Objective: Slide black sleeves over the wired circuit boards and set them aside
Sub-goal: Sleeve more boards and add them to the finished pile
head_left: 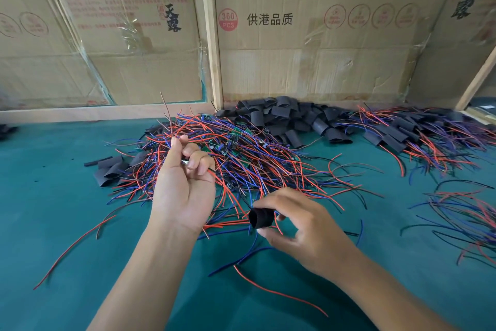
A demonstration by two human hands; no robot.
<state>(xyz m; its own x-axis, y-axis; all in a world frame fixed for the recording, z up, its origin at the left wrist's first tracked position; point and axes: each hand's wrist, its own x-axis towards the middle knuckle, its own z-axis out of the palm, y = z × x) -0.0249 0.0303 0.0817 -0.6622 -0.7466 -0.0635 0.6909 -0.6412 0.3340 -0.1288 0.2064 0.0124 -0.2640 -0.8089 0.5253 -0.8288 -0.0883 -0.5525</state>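
Head view: the right hand (300, 226) pinches a black sleeve (261, 218) between thumb and fingers, its open mouth turned left and slightly away from the person. The left hand (185, 183), raised just to the sleeve's left, is curled around a bunch of wires (171, 126) that stick up past the thumb; whether a circuit board sits inside the fist cannot be told. Red and blue leads already pass through or beside the sleeve (hard to separate). The sleeve's long axis seems roughly in line with the wires running down from the left hand, so the right hand is nearer the join. Behind both lie the loose boards pile (230, 148) mid-table and spare sleeves (290, 116) at the far edge.
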